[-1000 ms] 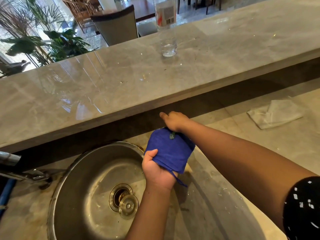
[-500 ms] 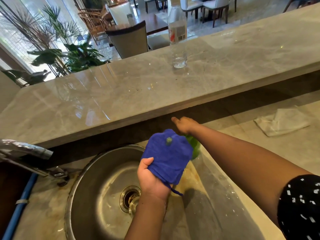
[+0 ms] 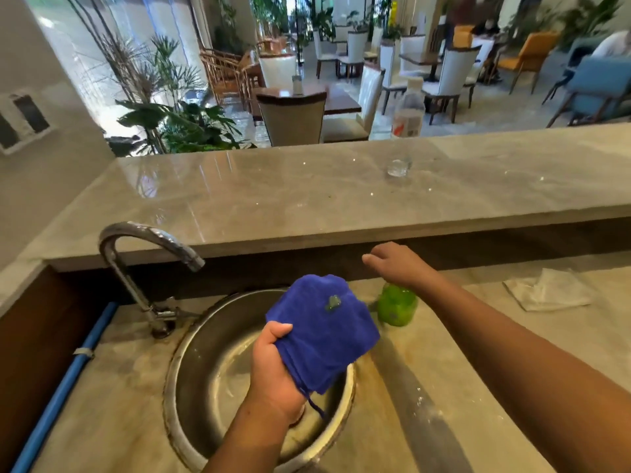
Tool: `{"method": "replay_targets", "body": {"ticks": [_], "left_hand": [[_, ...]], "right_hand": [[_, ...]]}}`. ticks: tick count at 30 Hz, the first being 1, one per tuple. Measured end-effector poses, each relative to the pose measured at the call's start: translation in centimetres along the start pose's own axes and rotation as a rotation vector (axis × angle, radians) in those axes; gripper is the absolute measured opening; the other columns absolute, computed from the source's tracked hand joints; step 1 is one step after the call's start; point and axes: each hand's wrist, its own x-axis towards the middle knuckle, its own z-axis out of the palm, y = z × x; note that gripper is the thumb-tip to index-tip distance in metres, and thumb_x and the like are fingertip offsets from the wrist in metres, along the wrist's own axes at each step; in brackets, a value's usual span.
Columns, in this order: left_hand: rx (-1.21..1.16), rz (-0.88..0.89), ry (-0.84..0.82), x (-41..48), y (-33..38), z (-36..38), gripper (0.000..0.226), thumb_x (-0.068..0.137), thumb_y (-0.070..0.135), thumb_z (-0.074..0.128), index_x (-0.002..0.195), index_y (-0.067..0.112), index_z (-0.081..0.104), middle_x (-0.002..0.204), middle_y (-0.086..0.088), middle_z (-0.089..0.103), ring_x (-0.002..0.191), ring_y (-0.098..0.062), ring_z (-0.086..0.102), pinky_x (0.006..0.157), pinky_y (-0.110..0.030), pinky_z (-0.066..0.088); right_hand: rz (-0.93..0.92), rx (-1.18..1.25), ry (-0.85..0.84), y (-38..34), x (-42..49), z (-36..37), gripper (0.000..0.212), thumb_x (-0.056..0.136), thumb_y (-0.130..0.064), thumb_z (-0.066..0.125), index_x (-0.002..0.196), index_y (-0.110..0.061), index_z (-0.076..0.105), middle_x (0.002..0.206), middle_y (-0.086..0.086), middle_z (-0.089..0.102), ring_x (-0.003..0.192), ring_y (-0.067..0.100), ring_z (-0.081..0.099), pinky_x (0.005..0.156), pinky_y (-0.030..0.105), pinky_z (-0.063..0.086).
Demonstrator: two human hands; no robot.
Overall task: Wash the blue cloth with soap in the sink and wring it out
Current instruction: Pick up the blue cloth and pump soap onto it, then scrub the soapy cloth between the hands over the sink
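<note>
My left hand (image 3: 273, 367) grips the bunched blue cloth (image 3: 324, 332) above the round steel sink (image 3: 201, 377). A small green blob of soap (image 3: 333, 303) sits on top of the cloth. To the right of the sink stands a green soap bottle (image 3: 397, 307) on the counter. My right hand (image 3: 397, 266) rests on the bottle's top, which it hides, with the forefinger stretched out to the left.
A curved chrome tap (image 3: 136, 254) rises left of the sink. A crumpled white cloth (image 3: 546, 291) lies on the counter at right. The raised marble ledge (image 3: 307, 199) behind carries a clear plastic bottle (image 3: 406, 128). A blue pipe (image 3: 68, 373) runs along the left.
The view has tilted up, so the tap and the room beyond now show. The green bottle has come out from behind the cloth, which stays in my left hand.
</note>
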Motion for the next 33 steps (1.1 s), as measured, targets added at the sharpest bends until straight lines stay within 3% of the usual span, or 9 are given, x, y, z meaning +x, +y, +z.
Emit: {"method": "replay_targets", "body": {"ticks": [2,5,7,11,13,15,18,23,33], "left_hand": [[-0.009,-0.031,-0.031,-1.5,1.4,-1.2,0.036,0.089,0.017,0.047,0.119,0.008,0.065,0.108,-0.020,0.075,0.096,-0.044,0.069,0.083,-0.052,0.051],[-0.005,-0.060,-0.103,-3.6,3.6,-3.2,0.040,0.085,0.017,0.047,0.120,0.007,0.064,0.110,-0.022,0.075,0.087,-0.044,0.074,0.082,-0.052,0.050],[0.009,-0.063,-0.141,-4.8,5.0,-4.6,0.041,0.082,0.016,0.047,0.117,0.005,0.067,0.108,-0.022,0.075,0.082,-0.043,0.074,0.081,-0.050,0.050],[0.072,-0.078,-0.166,-7.2,7.1,-7.4,0.041,0.081,0.015,0.044,0.086,0.003,0.082,0.097,-0.021,0.077,0.075,-0.040,0.075,0.071,-0.047,0.059],[0.068,-0.096,-0.198,-8.4,7.9,-8.9,0.040,0.081,0.016,0.045,0.082,0.003,0.083,0.096,-0.020,0.077,0.076,-0.038,0.076,0.064,-0.045,0.062],[0.102,-0.107,-0.204,-9.5,8.7,-10.1,0.032,0.067,0.018,0.066,0.090,0.001,0.082,0.103,-0.021,0.076,0.083,-0.040,0.076,0.068,-0.046,0.062],[0.094,-0.140,-0.234,-10.3,9.3,-11.5,0.065,0.043,0.010,0.083,0.106,-0.003,0.077,0.116,-0.026,0.072,0.094,-0.044,0.073,0.073,-0.053,0.062],[0.184,-0.109,-0.107,-10.7,9.1,-12.7,0.048,0.080,0.013,0.048,0.121,-0.002,0.067,0.119,-0.024,0.071,0.095,-0.041,0.073,0.087,-0.050,0.053],[0.256,0.037,0.063,-12.7,7.9,-11.8,0.039,0.087,0.026,0.061,0.119,0.004,0.069,0.112,-0.019,0.075,0.090,-0.036,0.076,0.082,-0.048,0.053]], "right_hand": [[0.004,0.201,-0.064,-3.5,-3.4,0.9,0.040,0.104,-0.041,0.042,0.094,-0.013,0.070,0.093,0.004,0.072,0.090,0.021,0.068,0.081,0.038,0.056],[0.186,0.580,-0.192,-7.7,-8.2,3.4,0.058,0.104,-0.051,0.032,0.108,-0.007,0.069,0.104,0.013,0.073,0.096,0.024,0.068,0.079,0.035,0.055],[0.276,0.791,-0.204,-9.2,-10.6,5.8,0.063,0.099,-0.061,0.035,0.111,-0.010,0.070,0.107,0.012,0.074,0.103,0.027,0.069,0.089,0.042,0.055],[0.374,1.079,-0.164,-12.0,-14.3,9.5,0.066,0.091,-0.068,0.042,0.117,-0.014,0.071,0.115,0.011,0.074,0.111,0.030,0.068,0.103,0.048,0.048],[0.357,1.097,-0.150,-13.9,-16.0,10.4,0.060,0.094,-0.063,0.042,0.114,-0.014,0.070,0.114,0.012,0.074,0.108,0.029,0.068,0.096,0.045,0.051],[0.291,1.090,-0.109,-15.7,-17.5,11.1,0.046,0.100,-0.050,0.045,0.106,-0.013,0.071,0.101,0.009,0.076,0.097,0.025,0.071,0.082,0.038,0.053],[0.144,0.952,-0.018,-16.6,-18.5,12.7,0.029,0.100,-0.030,0.053,0.095,-0.008,0.071,0.092,0.012,0.077,0.094,0.032,0.072,0.083,0.044,0.056],[0.069,0.863,0.107,-15.7,-19.3,15.3,0.019,0.101,-0.027,0.053,0.100,-0.018,0.070,0.094,0.005,0.075,0.091,0.024,0.072,0.082,0.046,0.059],[-0.167,0.740,0.218,-14.3,-20.4,16.5,0.017,0.103,-0.026,0.050,0.103,-0.022,0.066,0.091,-0.005,0.072,0.085,0.012,0.070,0.077,0.043,0.061]]}}
